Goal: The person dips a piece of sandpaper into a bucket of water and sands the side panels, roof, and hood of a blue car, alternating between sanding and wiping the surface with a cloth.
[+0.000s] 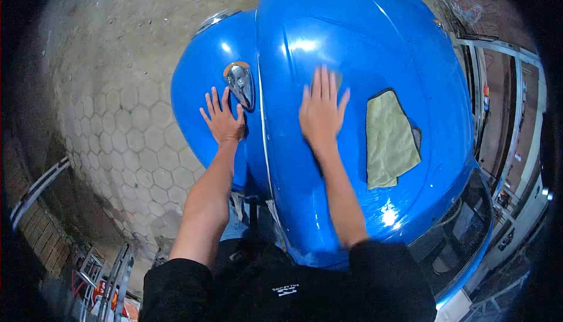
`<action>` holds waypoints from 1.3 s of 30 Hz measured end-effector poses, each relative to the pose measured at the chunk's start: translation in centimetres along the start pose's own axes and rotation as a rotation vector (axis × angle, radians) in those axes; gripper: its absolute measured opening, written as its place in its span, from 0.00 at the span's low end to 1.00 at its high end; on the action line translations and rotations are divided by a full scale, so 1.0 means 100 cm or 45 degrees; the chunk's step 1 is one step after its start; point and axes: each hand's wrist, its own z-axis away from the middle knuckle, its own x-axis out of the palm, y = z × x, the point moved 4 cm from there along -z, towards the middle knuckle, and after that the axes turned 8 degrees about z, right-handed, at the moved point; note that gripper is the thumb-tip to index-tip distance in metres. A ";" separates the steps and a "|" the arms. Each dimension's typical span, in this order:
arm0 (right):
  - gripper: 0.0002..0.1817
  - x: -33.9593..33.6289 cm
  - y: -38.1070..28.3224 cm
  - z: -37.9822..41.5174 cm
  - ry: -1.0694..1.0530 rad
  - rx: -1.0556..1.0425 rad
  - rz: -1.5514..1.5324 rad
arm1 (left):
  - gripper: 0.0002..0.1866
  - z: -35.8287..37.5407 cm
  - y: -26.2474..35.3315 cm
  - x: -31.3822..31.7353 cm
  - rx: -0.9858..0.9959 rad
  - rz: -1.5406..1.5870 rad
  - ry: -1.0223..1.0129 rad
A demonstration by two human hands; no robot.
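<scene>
A glossy blue car's hood fills the middle of the head view. My left hand lies on the blue fender with its fingers spread, just beside a chrome turn-signal lamp with an orange top. Flat on the hood, my right hand has its fingers stretched forward, the tips smeared by motion. A small greyish patch shows beside those fingertips; I cannot make out what it is. To the right of that hand rests a folded green microfiber cloth with a dark edge.
The windshield is at the lower right. Hexagonal paving and bare ground lie to the left. Metal railings run along the right side, and metal frames stand at the lower left.
</scene>
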 end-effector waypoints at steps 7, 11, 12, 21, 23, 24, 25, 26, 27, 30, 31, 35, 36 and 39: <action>0.32 -0.007 -0.008 0.036 -0.073 -0.080 -0.046 | 0.35 0.000 0.002 -0.004 -0.011 0.060 -0.010; 0.33 -0.032 0.004 0.156 -0.456 -0.089 -0.110 | 0.35 0.000 0.003 -0.003 -0.025 0.060 -0.008; 0.33 -0.031 0.005 0.152 -0.468 -0.090 -0.092 | 0.35 0.000 0.003 -0.003 -0.028 0.044 -0.019; 0.30 0.060 -0.073 -0.103 -0.048 -0.175 -0.162 | 0.34 0.002 0.007 -0.008 -0.081 -0.053 -0.106; 0.31 0.051 -0.067 -0.080 -0.054 -0.208 -0.196 | 0.35 0.001 0.008 -0.008 -0.074 -0.049 -0.111; 0.31 0.035 -0.057 -0.036 -0.040 -0.249 -0.203 | 0.35 0.001 0.008 -0.007 -0.059 -0.041 -0.093; 0.32 0.012 -0.046 0.005 -0.139 -0.284 -0.227 | 0.35 0.001 0.007 -0.007 -0.048 -0.031 -0.076; 0.33 -0.002 -0.037 0.047 -0.267 -0.281 -0.225 | 0.35 0.001 0.006 -0.006 -0.036 -0.022 -0.058; 0.33 -0.015 -0.028 0.092 -0.390 -0.279 -0.196 | 0.35 0.002 0.004 -0.004 -0.028 -0.009 -0.057; 0.34 -0.022 -0.024 0.132 -0.525 -0.284 -0.111 | 0.35 -0.002 0.002 -0.003 -0.021 0.007 -0.038; 0.35 -0.017 -0.026 0.134 -0.530 -0.292 -0.089 | 0.35 -0.001 0.003 -0.002 -0.031 0.004 -0.040; 0.29 0.035 -0.084 -0.019 -0.084 -0.398 -0.304 | 0.35 0.001 0.009 -0.010 -0.036 0.001 -0.065; 0.28 0.056 -0.102 -0.063 -0.117 -0.423 -0.216 | 0.35 0.000 0.009 -0.011 -0.049 -0.024 -0.087; 0.28 0.082 -0.124 -0.101 -0.162 -0.464 -0.078 | 0.35 0.000 0.009 -0.010 -0.051 -0.032 -0.087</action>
